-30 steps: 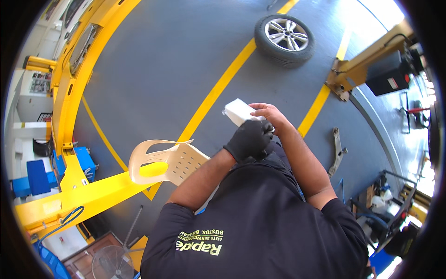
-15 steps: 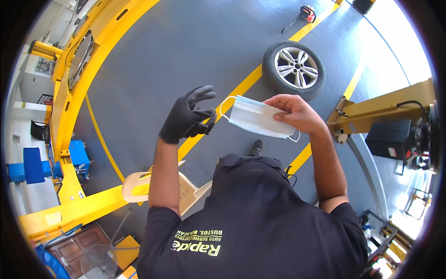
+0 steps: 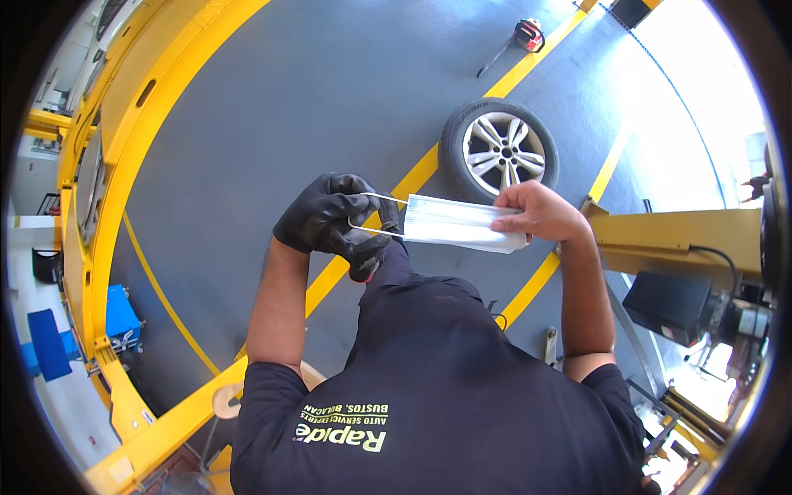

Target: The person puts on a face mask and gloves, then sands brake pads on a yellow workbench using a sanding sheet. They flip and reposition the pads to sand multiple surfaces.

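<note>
A pale disposable face mask (image 3: 454,224) is stretched sideways in front of my chest, its pleats running lengthwise. My right hand (image 3: 546,213), bare, pinches the mask's right end between thumb and fingers. On my left hand (image 3: 323,216) is a black glove. Its fingers are curled around the mask's thin white ear loop (image 3: 378,232), which is drawn out taut from the left end. The loop's far part is partly hidden among the gloved fingers.
A tyre on a silver alloy wheel (image 3: 505,152) lies flat on the grey floor ahead. Beyond it is a red-and-black tool (image 3: 528,36). Yellow lift beams (image 3: 148,99) rise at left; a tan lift arm (image 3: 672,239) with a black box (image 3: 667,305) extends at right.
My left hand, apart from the mask before, has taken hold of its ear loop and pulled it straight. The mask is now more level, and the view has shifted.
</note>
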